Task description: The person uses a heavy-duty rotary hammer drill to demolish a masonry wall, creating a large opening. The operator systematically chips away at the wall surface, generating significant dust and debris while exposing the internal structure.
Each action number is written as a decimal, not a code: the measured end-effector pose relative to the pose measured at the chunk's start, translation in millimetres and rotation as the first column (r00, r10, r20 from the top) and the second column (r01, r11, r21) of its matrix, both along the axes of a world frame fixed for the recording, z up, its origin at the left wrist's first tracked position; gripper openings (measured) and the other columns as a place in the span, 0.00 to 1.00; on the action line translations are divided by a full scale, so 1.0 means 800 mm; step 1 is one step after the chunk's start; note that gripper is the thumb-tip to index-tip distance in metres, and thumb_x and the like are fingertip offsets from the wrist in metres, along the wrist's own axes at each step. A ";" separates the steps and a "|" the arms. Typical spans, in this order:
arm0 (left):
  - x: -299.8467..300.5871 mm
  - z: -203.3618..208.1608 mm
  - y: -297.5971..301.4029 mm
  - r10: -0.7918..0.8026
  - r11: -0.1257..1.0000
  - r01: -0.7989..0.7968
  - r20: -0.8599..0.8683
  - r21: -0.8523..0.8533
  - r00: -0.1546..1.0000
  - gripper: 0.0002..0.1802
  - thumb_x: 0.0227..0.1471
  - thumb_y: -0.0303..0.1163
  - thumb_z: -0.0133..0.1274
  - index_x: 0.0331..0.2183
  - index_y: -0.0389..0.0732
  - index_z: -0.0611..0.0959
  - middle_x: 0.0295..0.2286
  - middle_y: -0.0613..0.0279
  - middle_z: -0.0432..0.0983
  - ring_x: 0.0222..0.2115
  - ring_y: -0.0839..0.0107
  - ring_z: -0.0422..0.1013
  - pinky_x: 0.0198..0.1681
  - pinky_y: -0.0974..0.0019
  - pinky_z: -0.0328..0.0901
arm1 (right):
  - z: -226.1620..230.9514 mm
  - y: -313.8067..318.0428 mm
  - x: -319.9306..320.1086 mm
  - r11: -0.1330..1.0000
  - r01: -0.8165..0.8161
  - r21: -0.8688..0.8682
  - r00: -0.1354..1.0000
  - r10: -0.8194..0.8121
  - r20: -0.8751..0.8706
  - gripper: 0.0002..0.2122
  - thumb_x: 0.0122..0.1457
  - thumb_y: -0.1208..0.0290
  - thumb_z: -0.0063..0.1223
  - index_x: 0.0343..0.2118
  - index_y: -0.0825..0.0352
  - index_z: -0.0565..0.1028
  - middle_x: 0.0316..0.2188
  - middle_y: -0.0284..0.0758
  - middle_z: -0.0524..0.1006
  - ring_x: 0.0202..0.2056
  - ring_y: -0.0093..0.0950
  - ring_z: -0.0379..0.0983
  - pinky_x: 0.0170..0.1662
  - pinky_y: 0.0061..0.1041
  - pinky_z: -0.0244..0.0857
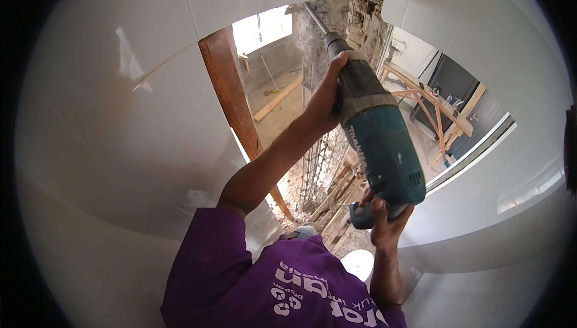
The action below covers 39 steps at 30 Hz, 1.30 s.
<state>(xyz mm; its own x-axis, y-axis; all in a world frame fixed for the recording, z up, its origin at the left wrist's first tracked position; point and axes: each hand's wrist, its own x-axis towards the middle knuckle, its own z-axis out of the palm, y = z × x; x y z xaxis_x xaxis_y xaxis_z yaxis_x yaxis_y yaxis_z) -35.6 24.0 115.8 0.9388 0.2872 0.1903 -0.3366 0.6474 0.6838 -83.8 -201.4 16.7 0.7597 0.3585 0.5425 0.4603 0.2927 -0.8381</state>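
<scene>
A big drill (387, 141) fills the middle of the frame. It is blue-green at the back and dark gray near the front. It leans, with its front up toward the top and its back end lower down, right of the middle. A long metal bit (316, 17) sticks out of the front, in front of a rough, broken wall (365, 24) at the top. I cannot tell if the tip touches anything.

The left hand (330, 102) holds the dark front part of the drill from its left side. Its thumb points up along the tool, and the other fingers are hidden behind it. The right hand (390, 227) is closed around the back of the drill, low and right of the middle. I cannot tell if a finger is pressing the trigger.

The person wears a purple shirt (207, 250) with white print, at the bottom of the frame. A shiny pale wall (120, 147) curves over the left side. Next to it, a brown wooden post (228, 81) slants down. Left of the bit is a bright window (261, 30), and a plank (277, 98) lies on the floor below it. A wooden stand (433, 95) is at the right. A white round thing (359, 262) is near the bottom, just left of the right forearm.
</scene>
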 end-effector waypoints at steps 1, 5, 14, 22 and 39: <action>0.002 0.003 -0.001 0.011 1.000 -0.010 0.005 -0.007 1.000 0.35 0.50 0.58 0.50 0.47 0.37 0.69 0.41 0.54 0.71 0.41 0.64 0.72 0.48 0.61 0.67 | 0.011 -0.001 0.002 0.999 -0.039 0.009 0.998 0.040 -0.054 0.24 0.56 0.65 0.53 0.49 0.69 0.55 0.28 0.42 0.73 0.27 0.28 0.71 0.30 0.28 0.68; 0.012 0.001 0.025 0.019 1.000 -0.019 0.004 0.001 1.000 0.35 0.49 0.58 0.51 0.46 0.36 0.71 0.41 0.54 0.72 0.41 0.65 0.72 0.48 0.63 0.67 | 0.043 0.023 0.034 0.978 -0.179 0.110 0.954 0.200 -0.225 0.23 0.54 0.73 0.54 0.50 0.72 0.58 0.34 0.44 0.75 0.31 0.28 0.75 0.33 0.25 0.70; -0.045 -0.081 -0.019 -0.037 0.978 -0.008 -0.211 -0.207 0.977 0.33 0.50 0.57 0.49 0.46 0.38 0.71 0.38 0.57 0.73 0.39 0.65 0.72 0.48 0.60 0.66 | -0.079 -0.045 -0.039 0.956 -0.291 0.026 0.906 0.284 -0.313 0.47 0.48 0.41 0.54 0.60 0.71 0.46 0.47 0.49 0.65 0.42 0.35 0.71 0.41 0.33 0.68; -0.054 -0.081 -0.046 -0.016 0.996 -0.005 -0.230 -0.092 0.973 0.32 0.52 0.56 0.48 0.46 0.37 0.71 0.38 0.56 0.73 0.38 0.66 0.72 0.45 0.61 0.68 | -0.140 -0.060 -0.085 0.968 -0.145 -0.207 0.941 0.070 -0.331 0.35 0.49 0.56 0.60 0.54 0.73 0.57 0.46 0.46 0.68 0.43 0.35 0.70 0.46 0.30 0.64; -0.062 -0.032 0.011 -0.044 0.998 0.050 -0.113 0.045 0.993 0.31 0.54 0.57 0.43 0.44 0.38 0.72 0.34 0.56 0.75 0.34 0.67 0.74 0.39 0.63 0.71 | -0.045 0.048 -0.106 0.995 0.069 -0.071 0.991 -0.060 0.118 0.48 0.41 0.77 0.63 0.61 0.72 0.40 0.45 0.48 0.69 0.45 0.36 0.71 0.48 0.33 0.65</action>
